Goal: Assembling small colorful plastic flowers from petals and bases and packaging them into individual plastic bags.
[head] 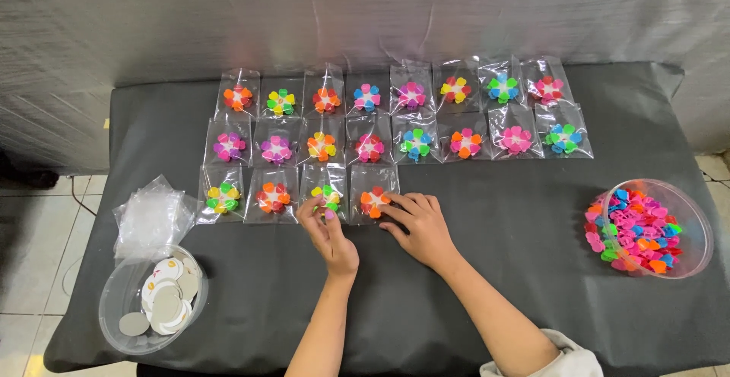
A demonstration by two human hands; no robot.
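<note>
Left hand (328, 232) pinched a flower packet (325, 198), right hand (420, 225) lay open, fingers on the orange-flower packet (373, 200) — both packets flat on the black tabletop (494, 217), bowl of clips (646, 229) well right.

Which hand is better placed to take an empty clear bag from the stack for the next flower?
Probably the left hand: the stack of empty bags lies on its side. The right hand rests on the last packet, farther away.

3 rows of packets (370, 149) mid-table (494, 286), bowl of discs (122, 301) front left, bowl of clips (696, 229) right
</note>
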